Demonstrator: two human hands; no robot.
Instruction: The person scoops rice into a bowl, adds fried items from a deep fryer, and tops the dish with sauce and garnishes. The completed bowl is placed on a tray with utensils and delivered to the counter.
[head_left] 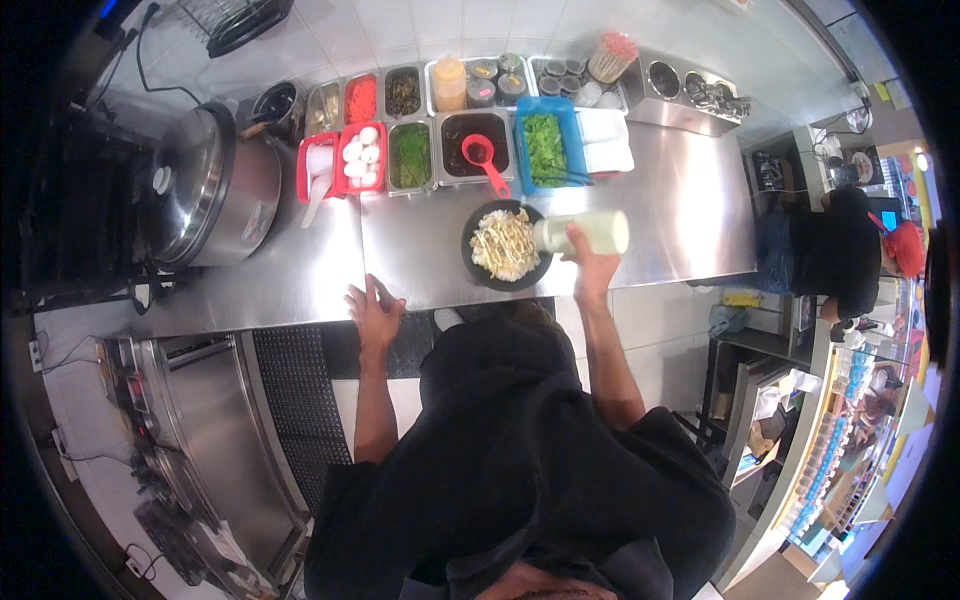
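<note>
My right hand (pixel 592 268) is wrapped round a pale squeeze bottle (pixel 598 232). The bottle lies tilted nearly level, its nozzle end toward a black bowl (pixel 540 270). In that bowl is white rice with a brownish topping (pixel 503 245), crossed by thin lines of pale sauce. At the counter's front edge, left of the bowl, my left hand (pixel 376 316) holds nothing, its fingers apart. Whether it touches the steel counter (pixel 420 270) I cannot tell. Behind the bowl, a red ladle (pixel 480 153) rests in a pan of dark sauce (pixel 455 128), its handle pointing toward the bowl.
Along the back stand a red tub of eggs (pixel 361 158), chopped greens (pixel 410 155), a blue tub of lettuce (pixel 545 150) with tongs, and an orange sauce bottle (pixel 450 85). A large lidded cooker (pixel 205 190) fills the left end. Another person (pixel 835 250) is at the right.
</note>
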